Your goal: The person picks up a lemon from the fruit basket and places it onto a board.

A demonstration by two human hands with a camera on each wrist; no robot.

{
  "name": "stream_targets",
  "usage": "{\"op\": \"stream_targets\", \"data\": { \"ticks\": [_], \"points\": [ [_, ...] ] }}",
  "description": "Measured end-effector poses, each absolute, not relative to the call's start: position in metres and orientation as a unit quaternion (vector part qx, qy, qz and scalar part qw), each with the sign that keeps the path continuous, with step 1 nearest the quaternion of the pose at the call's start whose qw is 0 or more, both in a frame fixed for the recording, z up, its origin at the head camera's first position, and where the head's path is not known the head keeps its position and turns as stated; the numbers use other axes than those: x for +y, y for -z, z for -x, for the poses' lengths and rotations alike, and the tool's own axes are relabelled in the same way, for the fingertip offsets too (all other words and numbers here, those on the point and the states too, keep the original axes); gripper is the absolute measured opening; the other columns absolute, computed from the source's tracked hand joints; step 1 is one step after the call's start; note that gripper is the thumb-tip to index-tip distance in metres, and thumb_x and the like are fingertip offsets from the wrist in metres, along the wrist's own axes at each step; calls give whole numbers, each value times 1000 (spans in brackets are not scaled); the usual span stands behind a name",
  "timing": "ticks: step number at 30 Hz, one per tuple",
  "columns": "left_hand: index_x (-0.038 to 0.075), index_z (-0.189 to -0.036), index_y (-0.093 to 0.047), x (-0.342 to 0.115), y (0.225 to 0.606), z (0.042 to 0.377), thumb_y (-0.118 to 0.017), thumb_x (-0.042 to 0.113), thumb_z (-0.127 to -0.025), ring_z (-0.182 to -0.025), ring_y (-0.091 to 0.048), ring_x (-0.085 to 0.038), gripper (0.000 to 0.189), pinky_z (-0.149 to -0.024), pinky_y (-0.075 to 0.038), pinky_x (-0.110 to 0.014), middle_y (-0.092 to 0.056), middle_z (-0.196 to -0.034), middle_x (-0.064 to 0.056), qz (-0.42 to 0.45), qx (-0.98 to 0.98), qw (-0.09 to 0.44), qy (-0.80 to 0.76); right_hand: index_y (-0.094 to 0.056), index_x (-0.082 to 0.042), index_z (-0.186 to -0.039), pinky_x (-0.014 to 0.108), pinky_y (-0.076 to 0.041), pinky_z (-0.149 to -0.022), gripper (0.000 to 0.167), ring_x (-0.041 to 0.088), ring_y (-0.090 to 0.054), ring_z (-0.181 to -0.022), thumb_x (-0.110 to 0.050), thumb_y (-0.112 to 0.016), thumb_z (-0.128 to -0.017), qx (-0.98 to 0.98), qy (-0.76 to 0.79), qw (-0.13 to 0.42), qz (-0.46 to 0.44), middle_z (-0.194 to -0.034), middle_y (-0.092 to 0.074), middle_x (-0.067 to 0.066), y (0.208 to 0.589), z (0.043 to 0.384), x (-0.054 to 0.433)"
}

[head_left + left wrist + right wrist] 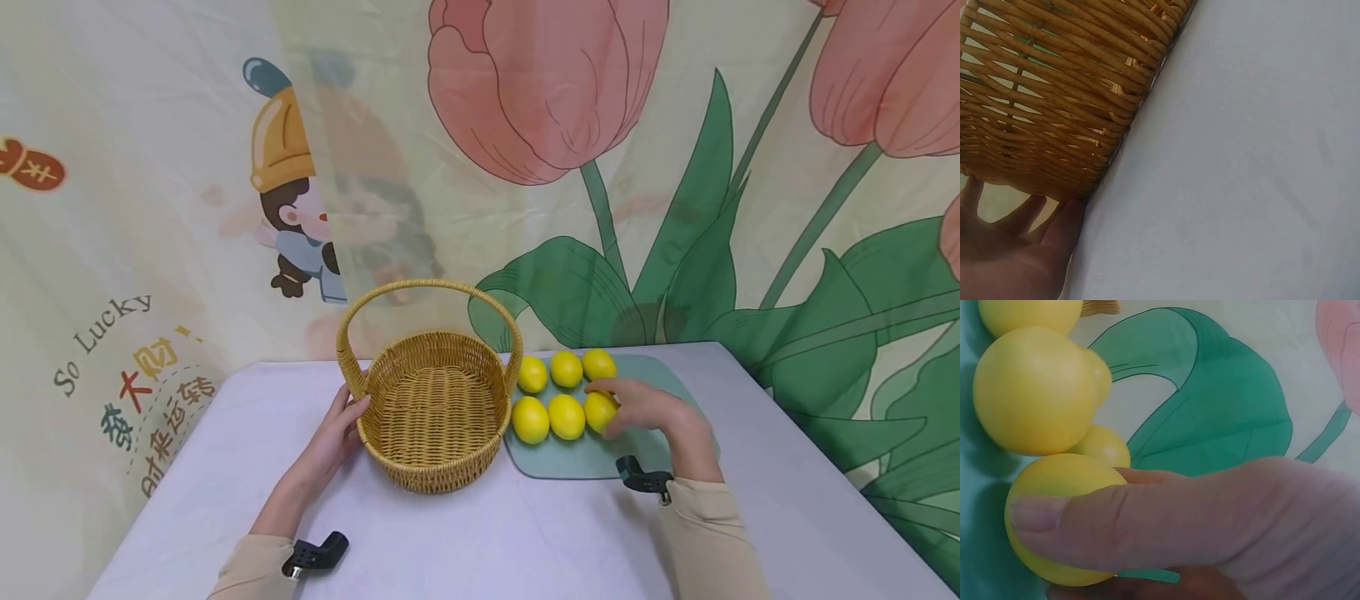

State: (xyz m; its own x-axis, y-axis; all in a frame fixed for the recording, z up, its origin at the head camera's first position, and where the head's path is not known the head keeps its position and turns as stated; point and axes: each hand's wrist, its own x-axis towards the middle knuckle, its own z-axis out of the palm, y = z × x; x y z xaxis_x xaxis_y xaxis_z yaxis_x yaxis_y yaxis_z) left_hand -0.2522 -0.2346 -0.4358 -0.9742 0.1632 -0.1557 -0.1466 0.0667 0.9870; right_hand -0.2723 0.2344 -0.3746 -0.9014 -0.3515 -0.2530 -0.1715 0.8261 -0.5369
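Note:
A woven wicker basket [438, 408] with a tall arched handle stands on the white table, nothing inside it. At its left side is my left hand [339, 433]; the fingers [1019, 215] touch the outer wall of the basket in the left wrist view. To the right, several yellow lemons sit in two rows on a pale green tray [577, 463]. My right hand [651, 408] holds the front-row lemon [600, 412] at the right end. In the right wrist view its thumb lies across that lemon [1041, 478], with fingers partly hidden behind.
Beside the held lemon are other front-row lemons [566, 417], and a back row [566, 368] lies close behind. The basket's right side stands right at the tray's left edge. A printed cloth [555, 250] with tulips hangs behind the table.

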Motion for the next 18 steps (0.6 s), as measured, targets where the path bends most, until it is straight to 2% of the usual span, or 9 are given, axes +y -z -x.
{"op": "stream_targets", "data": {
  "ticks": [11, 18],
  "points": [
    [36, -159, -3, -234, 435, 253, -40, 45, -105, -155, -10, -33, 66, -123, -16, -59, -7, -167, -6, -4, 724, 115, -681, -48, -8, -146, 62, -40, -104, 79, 40, -46, -127, -9, -75, -72, 942, 257, 174, 127, -150, -45, 24, 380, 274, 238],
    [37, -159, -3, -235, 435, 253, -40, 47, -105, -155, -13, -32, 66, -123, -18, -57, -8, -168, -5, -4, 727, 114, -678, -45, -8, -148, 64, -38, -106, 78, 41, -45, -131, -14, -75, -75, 941, 268, 172, 116, -151, -43, 24, 379, 272, 239]
  ]
}}
